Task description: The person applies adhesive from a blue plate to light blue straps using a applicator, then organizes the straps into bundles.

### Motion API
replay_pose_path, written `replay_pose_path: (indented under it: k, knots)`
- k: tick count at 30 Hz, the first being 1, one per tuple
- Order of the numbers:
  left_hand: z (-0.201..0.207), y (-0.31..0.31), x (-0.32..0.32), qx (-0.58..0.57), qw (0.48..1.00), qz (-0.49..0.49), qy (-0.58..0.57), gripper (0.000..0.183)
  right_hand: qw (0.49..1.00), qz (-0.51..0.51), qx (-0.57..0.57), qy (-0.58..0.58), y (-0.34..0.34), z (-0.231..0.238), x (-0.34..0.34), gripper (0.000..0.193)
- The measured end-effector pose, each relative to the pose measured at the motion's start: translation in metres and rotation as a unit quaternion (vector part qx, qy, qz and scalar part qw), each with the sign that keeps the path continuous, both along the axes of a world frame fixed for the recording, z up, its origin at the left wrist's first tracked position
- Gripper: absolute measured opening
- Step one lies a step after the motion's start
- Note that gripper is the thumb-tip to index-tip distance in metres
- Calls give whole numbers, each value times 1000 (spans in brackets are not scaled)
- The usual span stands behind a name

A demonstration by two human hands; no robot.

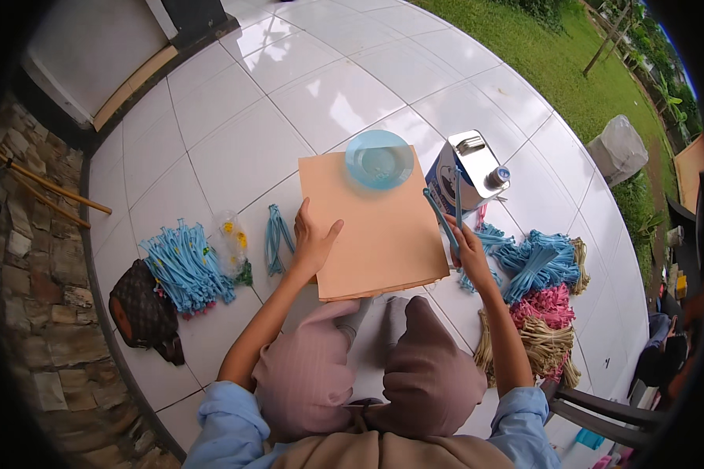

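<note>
"Your hands?"
"Left hand (313, 244) spread on the tan board's (383, 234) left edge; right hand (468, 250) gripping a blue strap (458, 202) beside its right."
"Step?"
"Likely strap positioning; next needs your board steady."

Green lawn (497, 35) — dark bag (138, 303) (patterned)

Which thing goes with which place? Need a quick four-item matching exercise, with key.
Things
1. Blue bowl
2. Metal can
3. Dark bag
4. Left hand

Places
A. At the left edge of the tan board
B. On the tiled floor, beside the blue bundle
C. At the board's far end
D. Right of the board

Pairs: 1-C, 2-D, 3-B, 4-A
</note>
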State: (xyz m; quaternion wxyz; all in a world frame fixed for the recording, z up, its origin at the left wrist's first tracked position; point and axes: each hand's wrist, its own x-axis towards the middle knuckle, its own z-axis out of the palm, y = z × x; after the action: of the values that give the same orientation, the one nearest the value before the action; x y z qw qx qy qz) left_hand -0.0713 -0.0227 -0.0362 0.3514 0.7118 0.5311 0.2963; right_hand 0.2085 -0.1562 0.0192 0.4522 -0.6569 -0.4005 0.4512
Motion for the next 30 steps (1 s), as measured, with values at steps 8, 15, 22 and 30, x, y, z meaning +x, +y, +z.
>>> replay_pose_path:
  k: [8,15,22,30]
  knots:
    - [20,-10,-3,2,996,-21,-87,84,998,-19,-54,-37,-20,7,-32,37]
    - [44,-13,-7,96,995,-2,-13,73,985,-18,4,-173,-29,21,-30,33]
    - [163,10,40,355,880,-315,-17,33,949,146,39,-277,6,92,-18,30]
    - [142,20,57,197,914,-347,-69,33,954,261,-16,-149,29,97,7,35]
